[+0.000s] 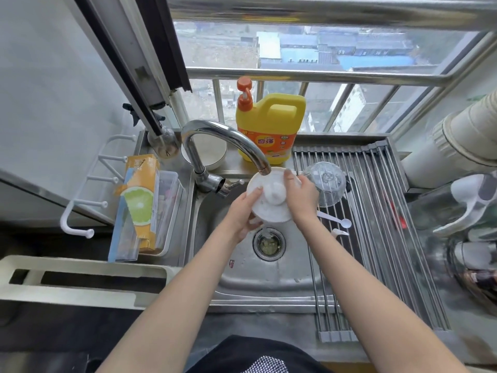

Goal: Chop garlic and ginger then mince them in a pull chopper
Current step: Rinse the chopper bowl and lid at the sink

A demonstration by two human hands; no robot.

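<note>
The white round lid of the pull chopper is held over the steel sink, just under the tap spout. My left hand grips its lower left rim, thumb on top. My right hand holds its right side, fingers curled over the far rim. Water trickles from the lid toward the drain. The chopper's clear bowl lies upside down on the roll-up drying rack to the right. No garlic or ginger is in view.
A yellow dish soap jug stands on the sill behind the tap. A white spoon lies on the rack. A boxed item in a clear tray sits left of the sink, beside a white hook rail.
</note>
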